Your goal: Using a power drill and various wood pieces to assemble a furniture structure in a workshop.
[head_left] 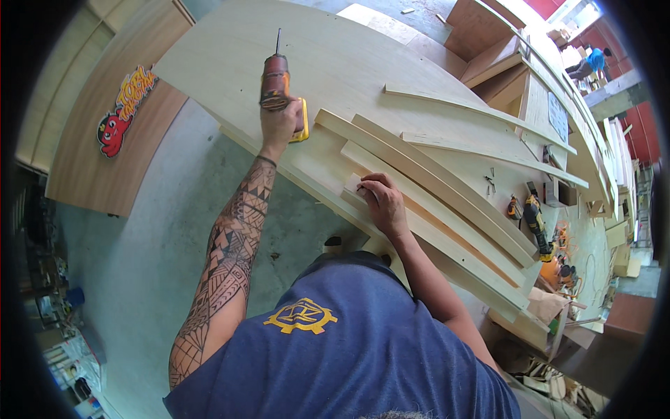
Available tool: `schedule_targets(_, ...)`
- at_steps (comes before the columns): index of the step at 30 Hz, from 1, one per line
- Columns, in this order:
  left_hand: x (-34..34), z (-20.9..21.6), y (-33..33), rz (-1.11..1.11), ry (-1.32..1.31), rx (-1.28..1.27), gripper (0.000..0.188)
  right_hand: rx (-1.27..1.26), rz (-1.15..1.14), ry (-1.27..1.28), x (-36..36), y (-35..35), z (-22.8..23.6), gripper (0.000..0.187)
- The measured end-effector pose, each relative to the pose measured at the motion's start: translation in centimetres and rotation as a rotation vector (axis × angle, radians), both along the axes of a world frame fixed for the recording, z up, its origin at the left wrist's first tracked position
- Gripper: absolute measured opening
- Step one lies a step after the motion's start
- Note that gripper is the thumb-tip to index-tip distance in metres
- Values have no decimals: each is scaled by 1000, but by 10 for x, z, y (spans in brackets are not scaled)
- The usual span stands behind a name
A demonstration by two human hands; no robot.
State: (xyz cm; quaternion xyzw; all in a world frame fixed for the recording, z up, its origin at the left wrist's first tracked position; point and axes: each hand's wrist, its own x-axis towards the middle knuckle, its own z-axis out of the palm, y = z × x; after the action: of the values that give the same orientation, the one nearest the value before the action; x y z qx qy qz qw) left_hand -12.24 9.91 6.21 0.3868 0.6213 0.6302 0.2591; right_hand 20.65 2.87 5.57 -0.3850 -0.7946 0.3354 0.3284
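My left hand (280,127) is wrapped round the grip of a red-brown cordless drill (275,78) with a yellow battery base. Its long thin bit points away from me, above the pale plywood panel (230,52). Lower and to the right, my right hand (385,204) is closed in a pinch at the near end of the wooden strips. A small dark thing shows by its fingertips, too small to name. Beside that hand, a long wooden strip (426,199) lies on the panel, with another strip (419,164) behind it.
Two thin strips (481,108) lie farther back. Small dark pieces (490,183) rest near a yellow-and-black power tool (536,220) at the right. An open wooden cabinet (488,52) stands at the back. A wood-grain board (105,146) is at the left; a person in blue (594,61) is far right.
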Motion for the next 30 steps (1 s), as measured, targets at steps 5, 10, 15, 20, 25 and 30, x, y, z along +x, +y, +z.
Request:
schedule_targets(5, 26, 105, -52, -222, -80, 30, 20, -9, -22, 6, 15, 8, -5, 13)
schedule_targets(10, 36, 186, -126, -496, 91, -554, 30, 36, -29, 5, 12, 7, -3, 12)
schedule_targets(15, 47, 205, -153, -617, 467, -495, 37, 41, -25, 33, 10, 4, 3, 11)
schedule_targets(20, 79, 242, -139, -682, 471, -770, 39, 47, -7, 35, 13, 5, 2, 12)
schedule_targets(25, 96, 251, -129, -698, 565, -822, 40, 47, -3, 36, 14, 4, 1, 13)
schedule_targets(30, 103, 253, -122, -697, 594, -953, 42, 60, 1, 37, 15, 5, 1, 13)
